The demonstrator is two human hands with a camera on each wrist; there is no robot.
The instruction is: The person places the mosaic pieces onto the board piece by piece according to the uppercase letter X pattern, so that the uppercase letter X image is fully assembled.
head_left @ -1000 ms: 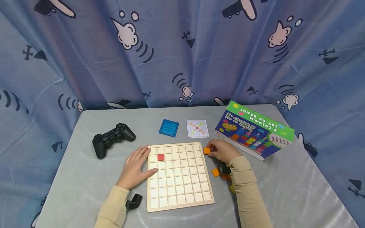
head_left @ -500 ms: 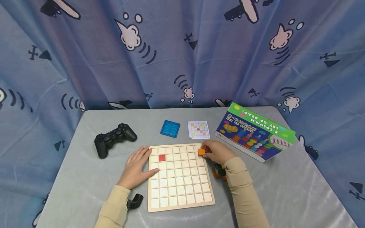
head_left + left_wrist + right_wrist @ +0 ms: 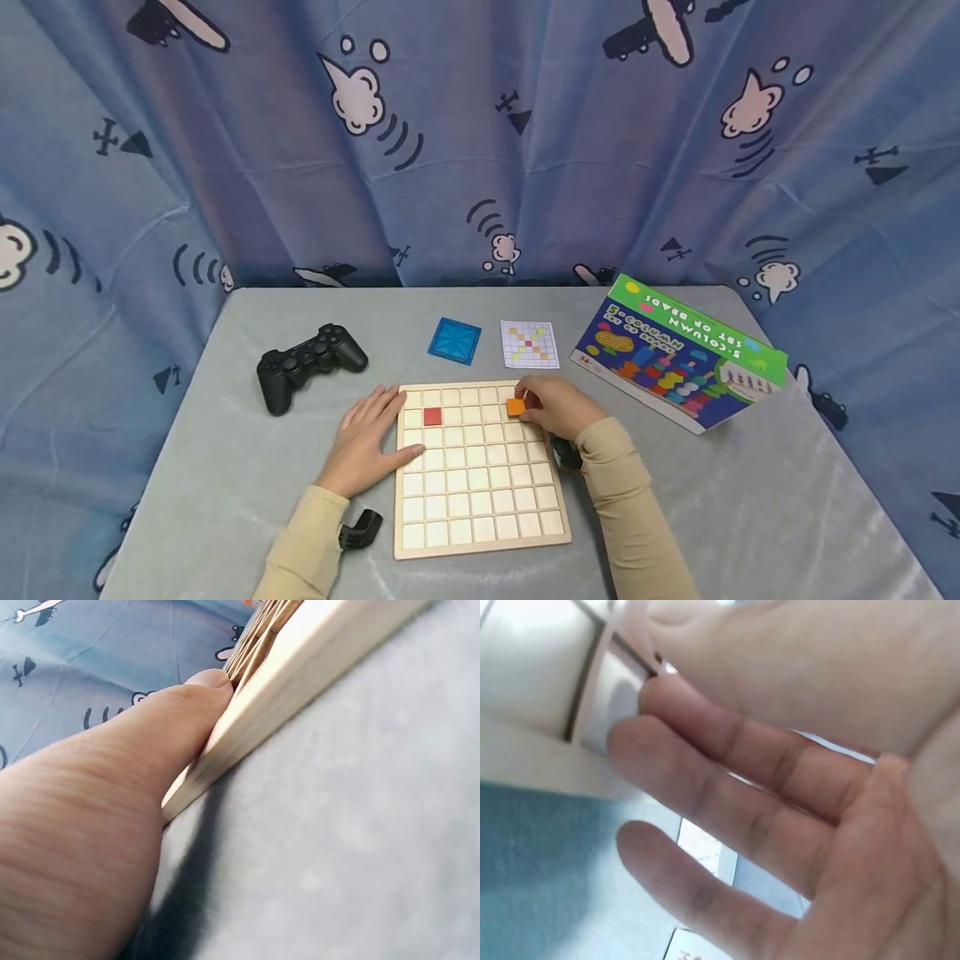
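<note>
A wooden grid board (image 3: 482,553) lies on the table, with a red tile (image 3: 432,416) in one square near its upper left. My right hand (image 3: 558,406) pinches an orange tile (image 3: 515,407) over the board's upper right squares. In the right wrist view the remaining fingers (image 3: 667,765) reach toward the board's edge, and the orange tile is hidden. My left hand (image 3: 363,450) lies along the board's left side with fingers extended. Its thumb (image 3: 187,712) rests on the board's rim in the left wrist view.
A black game controller (image 3: 311,362) lies at the left. Behind the board are a blue square tray (image 3: 454,341) and a card with a coloured grid pattern (image 3: 529,344). A colourful box (image 3: 678,354) stands at the back right, and a curtain (image 3: 450,142) hangs behind the table.
My right hand has carried the orange tile leftward from beside the board to over its upper right part. Loose tiles at the right are now hidden by the arm. My left hand stays put.
</note>
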